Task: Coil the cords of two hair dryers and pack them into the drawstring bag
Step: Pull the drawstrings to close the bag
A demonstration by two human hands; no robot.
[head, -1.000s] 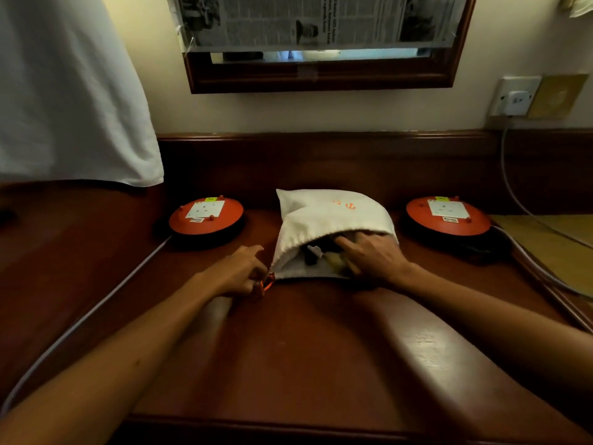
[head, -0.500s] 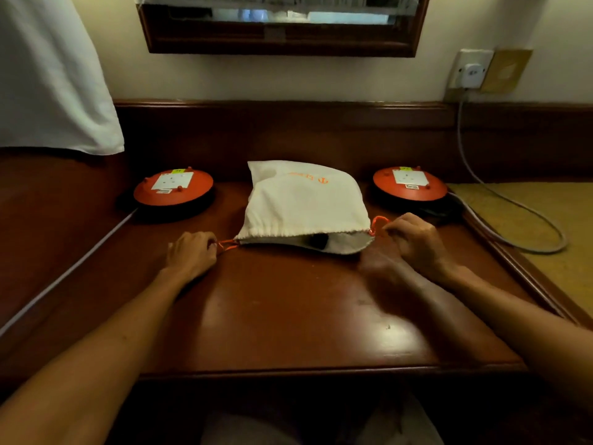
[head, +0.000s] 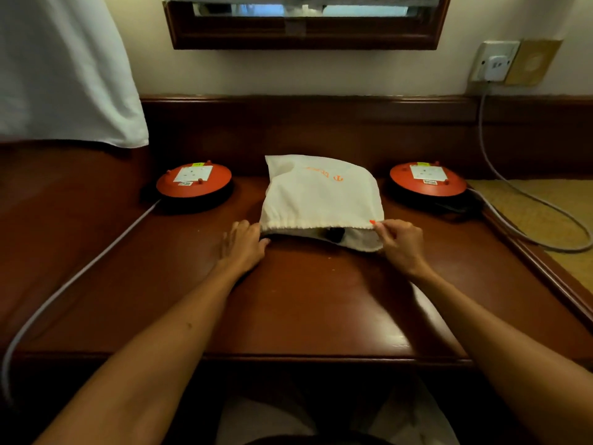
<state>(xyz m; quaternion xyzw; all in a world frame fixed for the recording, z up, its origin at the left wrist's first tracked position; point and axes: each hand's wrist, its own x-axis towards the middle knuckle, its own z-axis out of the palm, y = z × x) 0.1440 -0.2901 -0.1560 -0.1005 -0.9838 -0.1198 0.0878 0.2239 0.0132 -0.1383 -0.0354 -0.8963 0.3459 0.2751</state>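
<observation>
The drawstring bag (head: 321, 194) lies flat near the back edge of the tabletop (head: 305, 309), about midway between its left and right edges, with its gathered mouth turned toward the person and its closed end toward the wall. The mouth runs left to right across the tabletop, and that is the line the closing pull has to follow. It gapes a little: something dark (head: 335, 233) shows in the opening, most likely part of a hair dryer, though not enough is visible to be sure.

The left hand (head: 242, 245) rests at the left corner of the mouth, fingers extended and lying against the hem; I cannot see it pinching anything, and no cord shows on that side. The right hand (head: 399, 244) is at the right corner, thumb and fingers pinched together on the hem just where a bit of orange drawstring (head: 373, 222) pokes out. So each hand sits at its own end of the mouth, neither reaching across.

To my eye the packing is done and only the cinching is left. The cord ends leave the hem sideways, so the pull should go outward toward the left and right edges, not toward the person.

An orange cable reel (head: 194, 181) sits on either side of the bag.
</observation>
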